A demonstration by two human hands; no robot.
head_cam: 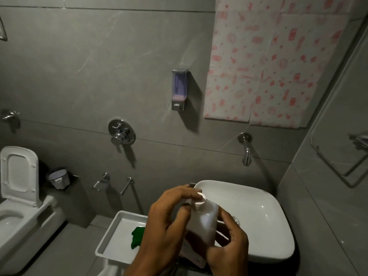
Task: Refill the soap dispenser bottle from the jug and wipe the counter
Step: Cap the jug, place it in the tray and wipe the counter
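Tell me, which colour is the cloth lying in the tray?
Green. The cloth lies in the white tray; the head view shows it.

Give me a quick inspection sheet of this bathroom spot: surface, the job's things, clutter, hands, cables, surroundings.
Surface: white basin; white tray beside it.
Job's things: white bottle, cap on, held over the basin's left edge; no jug seen.
Clutter: green cloth in the tray.
Hands: left hand at the cap; right hand grips the bottle's body.
Cables: nothing seen.
Surroundings: wall dispenser, wall spout, toilet with its lid up.
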